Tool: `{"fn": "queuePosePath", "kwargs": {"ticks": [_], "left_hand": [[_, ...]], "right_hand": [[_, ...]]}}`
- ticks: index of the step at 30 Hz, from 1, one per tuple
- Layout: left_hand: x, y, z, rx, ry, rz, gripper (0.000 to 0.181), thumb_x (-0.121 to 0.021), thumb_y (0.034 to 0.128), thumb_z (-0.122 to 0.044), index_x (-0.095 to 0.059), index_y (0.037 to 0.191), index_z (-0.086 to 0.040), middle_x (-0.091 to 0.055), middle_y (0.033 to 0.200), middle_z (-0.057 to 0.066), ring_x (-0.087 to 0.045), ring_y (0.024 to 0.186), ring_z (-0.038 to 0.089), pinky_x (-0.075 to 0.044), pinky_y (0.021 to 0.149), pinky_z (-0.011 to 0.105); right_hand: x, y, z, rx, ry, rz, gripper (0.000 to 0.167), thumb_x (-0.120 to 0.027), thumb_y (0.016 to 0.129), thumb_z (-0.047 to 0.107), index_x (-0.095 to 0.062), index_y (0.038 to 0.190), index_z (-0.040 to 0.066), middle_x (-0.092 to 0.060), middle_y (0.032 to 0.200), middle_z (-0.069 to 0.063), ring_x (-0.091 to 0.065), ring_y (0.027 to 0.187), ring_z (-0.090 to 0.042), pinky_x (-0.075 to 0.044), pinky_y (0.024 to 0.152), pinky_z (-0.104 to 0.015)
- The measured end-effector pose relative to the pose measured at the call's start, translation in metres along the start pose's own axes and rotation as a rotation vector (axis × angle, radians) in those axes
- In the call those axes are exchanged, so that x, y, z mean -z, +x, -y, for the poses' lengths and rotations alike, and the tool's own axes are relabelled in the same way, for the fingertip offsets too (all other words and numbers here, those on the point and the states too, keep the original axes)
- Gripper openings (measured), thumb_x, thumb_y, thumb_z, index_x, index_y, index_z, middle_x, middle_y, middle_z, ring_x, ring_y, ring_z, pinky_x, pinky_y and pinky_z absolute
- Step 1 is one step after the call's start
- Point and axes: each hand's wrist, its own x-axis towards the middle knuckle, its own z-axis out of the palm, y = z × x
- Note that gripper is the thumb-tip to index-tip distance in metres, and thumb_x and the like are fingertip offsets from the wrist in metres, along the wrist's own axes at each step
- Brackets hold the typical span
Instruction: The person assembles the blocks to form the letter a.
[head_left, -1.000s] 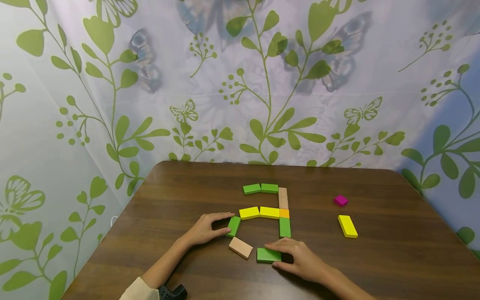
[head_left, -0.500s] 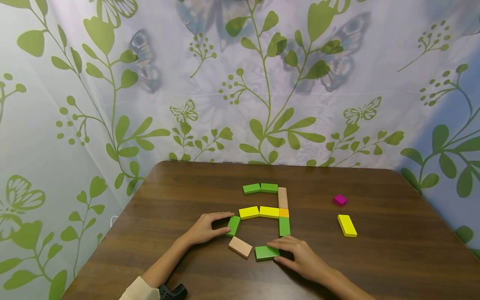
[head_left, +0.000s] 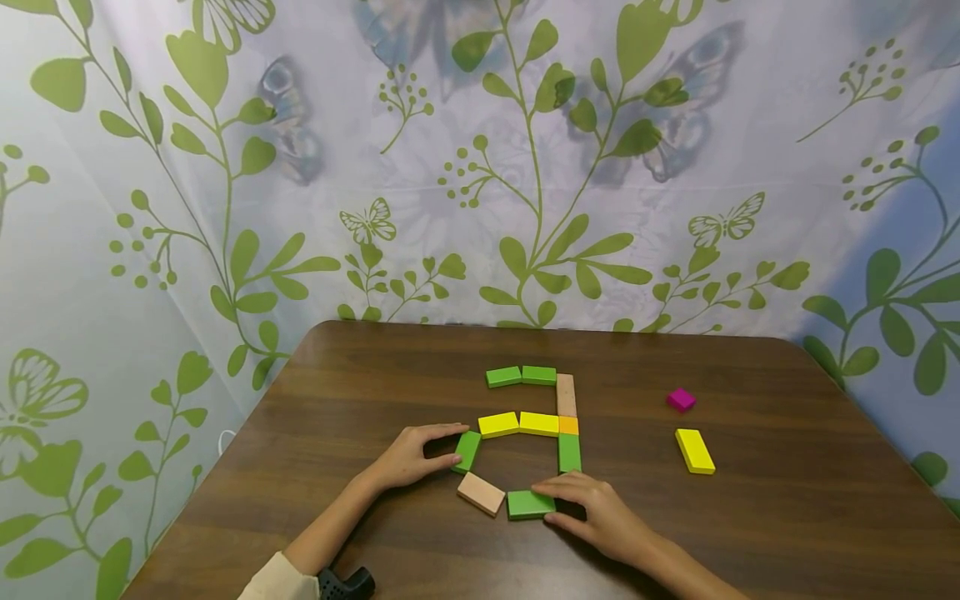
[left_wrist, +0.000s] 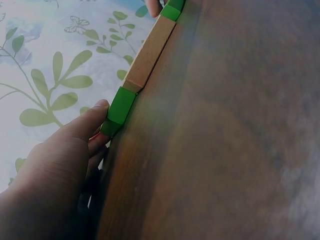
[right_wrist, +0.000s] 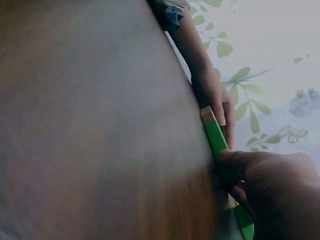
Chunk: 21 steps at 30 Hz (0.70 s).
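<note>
My left hand (head_left: pixel 411 457) holds the left green block (head_left: pixel 467 452) between thumb and fingers, flat on the table. My right hand (head_left: pixel 600 515) pinches the right end of the front green block (head_left: pixel 529 504), thumb on the near side and fingers across the far side. A bare wooden block (head_left: pixel 481 493) lies slanted between these two, its right end beside the front green block. In the left wrist view, the wooden block (left_wrist: pixel 151 52) sits close to the green block (left_wrist: pixel 121 106) at my left thumb. The right wrist view has my right thumb against the front green block (right_wrist: pixel 215 137).
Two yellow blocks (head_left: pixel 538 424), an orange block (head_left: pixel 568 426), a green block (head_left: pixel 569 452) and an upright-lying wooden block (head_left: pixel 566 396) continue the outline. Two green blocks (head_left: pixel 503 377) lie at its far end. A magenta block (head_left: pixel 682 400) and a yellow block (head_left: pixel 695 452) lie apart to the right.
The front green block has slid left and slightly away in my right hand, closing most of the gap to the wooden block. My left hand has stayed in place.
</note>
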Motion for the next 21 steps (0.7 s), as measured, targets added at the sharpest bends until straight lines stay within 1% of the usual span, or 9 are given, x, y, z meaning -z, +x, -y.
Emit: {"fn": "queuePosePath", "kwargs": {"ticks": [8,12,21], "left_hand": [[-0.0003,-0.0009,0.0005,0.017,-0.004,0.005,0.050,-0.060,0.0888,-0.040,-0.054,0.132,-0.014,-0.053,0.130,-0.001,-0.049,0.119,0.016,-0.042,0.095,0.041],[-0.0007,-0.0009,0.0019,0.012,-0.003,0.007,0.051,-0.060,0.0887,-0.040,-0.054,0.132,-0.014,-0.053,0.130,-0.001,-0.049,0.119,0.016,-0.042,0.095,0.040],[-0.0012,0.0002,0.0032,0.005,-0.009,-0.004,0.051,-0.060,0.0884,-0.040,-0.053,0.132,-0.015,-0.053,0.130,-0.001,-0.049,0.119,0.016,-0.042,0.095,0.040]], "right_hand": [[-0.0007,0.0009,0.0006,0.031,0.026,-0.011,0.032,-0.068,0.085,0.018,-0.064,0.116,0.011,-0.063,0.112,0.005,-0.058,0.098,-0.010,-0.051,0.080,-0.030],[-0.0013,0.0008,0.0012,0.038,0.038,-0.015,0.033,-0.068,0.085,0.018,-0.064,0.117,0.012,-0.063,0.112,0.005,-0.058,0.098,-0.011,-0.051,0.080,-0.030],[-0.0024,0.0011,0.0016,0.029,0.058,-0.019,0.034,-0.069,0.083,0.018,-0.064,0.116,0.014,-0.063,0.111,0.005,-0.059,0.098,-0.011,-0.050,0.081,-0.028]]}}
